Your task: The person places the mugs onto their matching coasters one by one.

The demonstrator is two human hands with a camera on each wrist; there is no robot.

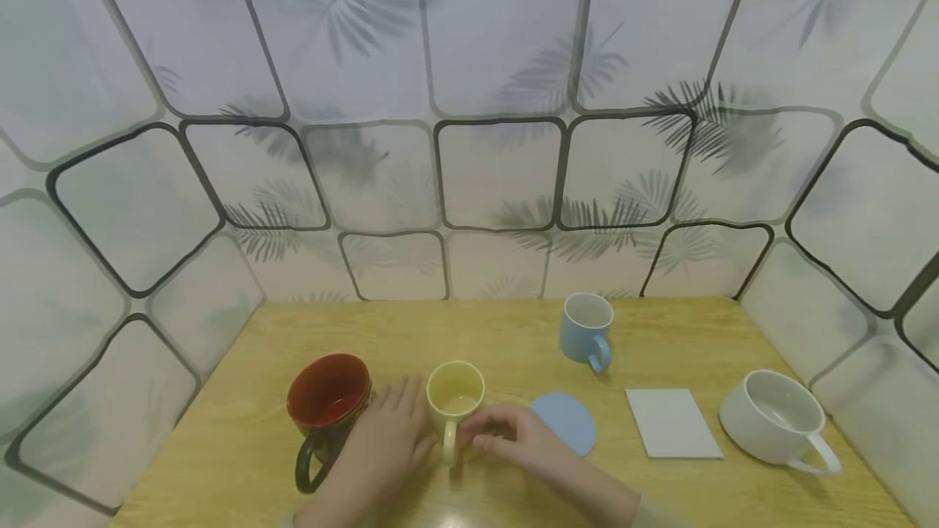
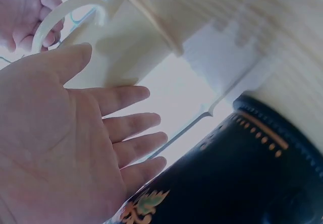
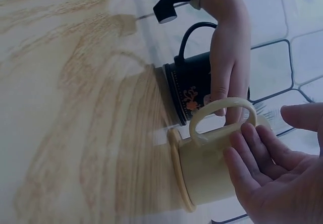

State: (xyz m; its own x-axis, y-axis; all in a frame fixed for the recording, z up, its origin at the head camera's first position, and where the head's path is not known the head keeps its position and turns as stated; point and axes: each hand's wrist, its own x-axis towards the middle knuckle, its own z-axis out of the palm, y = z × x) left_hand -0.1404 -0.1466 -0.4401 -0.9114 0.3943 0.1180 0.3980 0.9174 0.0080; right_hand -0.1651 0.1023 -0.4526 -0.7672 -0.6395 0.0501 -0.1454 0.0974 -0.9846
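Observation:
A pale yellow mug point(image 1: 456, 394) stands upright at the middle front of the table, its handle towards me. Under its base the right wrist view shows a tan round coaster point(image 3: 180, 171). My left hand point(image 1: 386, 440) lies to the left of this mug, fingers extended, between it and a dark mug point(image 1: 332, 398) with a red inside. In the left wrist view that palm holds nothing. On the yellow mug's right side, my right hand point(image 1: 519, 440) has its fingertips at the wall near the handle, loosely bent; whether they touch is unclear.
Right of my right hand lies a round blue coaster point(image 1: 566, 424), with a blue mug point(image 1: 586, 331) behind it. Farther right are a white square coaster point(image 1: 674, 424) and a wide white cup point(image 1: 770, 418). Patterned wall panels point(image 1: 499, 178) border the table's back and sides.

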